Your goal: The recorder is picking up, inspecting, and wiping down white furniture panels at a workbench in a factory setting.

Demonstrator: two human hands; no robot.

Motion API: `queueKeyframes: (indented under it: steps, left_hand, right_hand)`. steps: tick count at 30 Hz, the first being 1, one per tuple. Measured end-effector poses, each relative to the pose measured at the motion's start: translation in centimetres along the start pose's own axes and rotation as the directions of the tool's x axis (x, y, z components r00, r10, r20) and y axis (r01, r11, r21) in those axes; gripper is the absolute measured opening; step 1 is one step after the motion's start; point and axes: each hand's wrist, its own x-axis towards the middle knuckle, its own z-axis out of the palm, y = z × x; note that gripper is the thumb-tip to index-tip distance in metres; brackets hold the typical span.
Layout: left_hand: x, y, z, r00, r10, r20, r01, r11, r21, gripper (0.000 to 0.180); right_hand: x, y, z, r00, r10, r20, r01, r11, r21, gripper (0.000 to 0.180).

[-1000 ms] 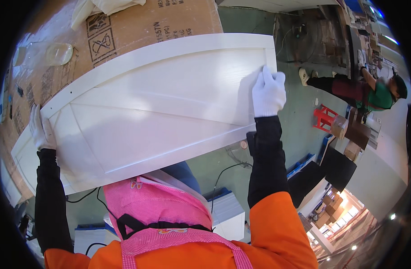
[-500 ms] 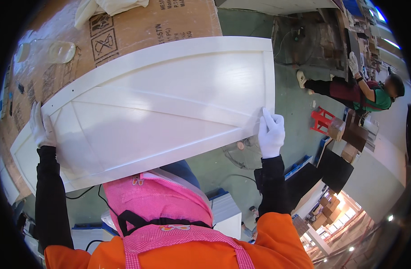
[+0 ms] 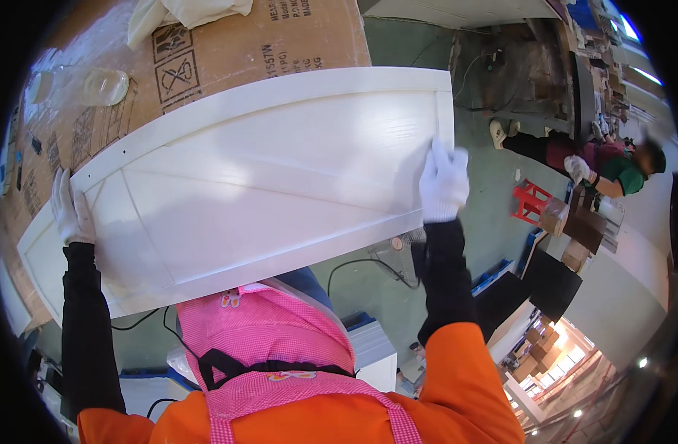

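A long white door panel [image 3: 280, 185] with a raised border and slanting trim lies across the carton in front of me, its right part reaching past the carton's edge. My left hand [image 3: 71, 211], in a white glove, rests flat with fingers stretched out on the panel's left end. At the right end is my right hand [image 3: 444, 181], also in a white glove, over the border strip. Its fingers look bent together and are blurred by motion; whatever they may hold is hidden. Two small dark holes show in the panel's upper left border.
The large carton [image 3: 228, 52] bears a clear jar [image 3: 106, 86] and a white cloth [image 3: 191, 11]. Beyond the panel's right end are a red stool [image 3: 530, 201], a floor fan [image 3: 398, 255] and a co-worker [image 3: 612, 163]. A black cable [image 3: 353, 263] lies on the floor.
My right hand has moved farther away along the panel's right border. The left hand stays on the left end. The co-worker's gloved hand has come lower.
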Motion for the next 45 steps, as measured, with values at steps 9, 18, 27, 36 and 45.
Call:
queueKeyframes:
  steps: [9, 18, 27, 36, 45]
  left_hand:
    - [0.3, 0.1, -0.2, 1.0, 0.021, -0.005, -0.021, 1.0, 0.02, 0.05]
    - [-0.1, -0.1, -0.6, 1.0, 0.02, -0.006, -0.02, 1.0, 0.0, 0.05]
    - [0.4, 0.7, -0.6, 1.0, 0.028, -0.002, -0.028, 1.0, -0.001, 0.051]
    - [0.2, 0.6, -1.0, 1.0, 0.015, -0.007, -0.015, 1.0, 0.004, 0.051]
    - [0.2, 0.5, -0.6, 1.0, 0.007, 0.003, -0.007, 1.0, -0.01, 0.05]
  right_hand:
    - [3.0, -1.6, -0.1, 0.997, 0.064, 0.052, -0.063, 0.998, -0.021, 0.025]
    - [-5.1, 0.5, -0.7, 0.989, 0.139, 0.053, -0.144, 0.984, 0.105, 0.031]
    - [6.8, -3.6, 1.4, 0.991, 0.115, -0.067, -0.109, 0.991, 0.082, 0.028]
    - [2.2, -2.1, 0.9, 0.987, 0.16, -0.022, -0.158, 0.986, 0.054, 0.025]
    - [0.2, -0.4, 0.1, 0.996, 0.079, -0.03, -0.075, 0.99, 0.115, 0.028]
